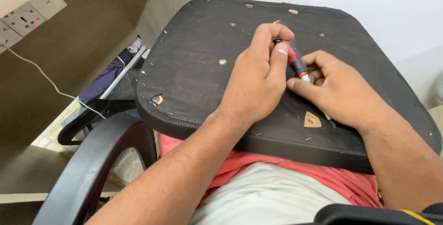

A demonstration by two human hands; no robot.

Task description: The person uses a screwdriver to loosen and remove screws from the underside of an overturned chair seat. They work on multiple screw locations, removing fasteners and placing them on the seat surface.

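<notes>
Over the middle of an upturned black chair seat (198, 77), a red-and-clear-handled screwdriver (293, 55) is held between 2 hands, its handle tilting toward the far side and its tip end hidden under the right hand. Left hand (258, 75) has its fingers (270, 33) curled together around the upper handle, thumb pressed along the red part. Right hand (334, 86) pinches the lower end of the handle, near the white and orange collar, between thumb and bent fingers. Both hands rest on the fabric underside of the seat, which shows small metal staples, a few round fixing holes and 1 torn patch (312, 120) of bare wood just near the right hand. At the near left curves a black armrest (92, 169). On the far left, a wall socket (25, 17) with a white cable (50, 83) sits on a wooden panel.
</notes>
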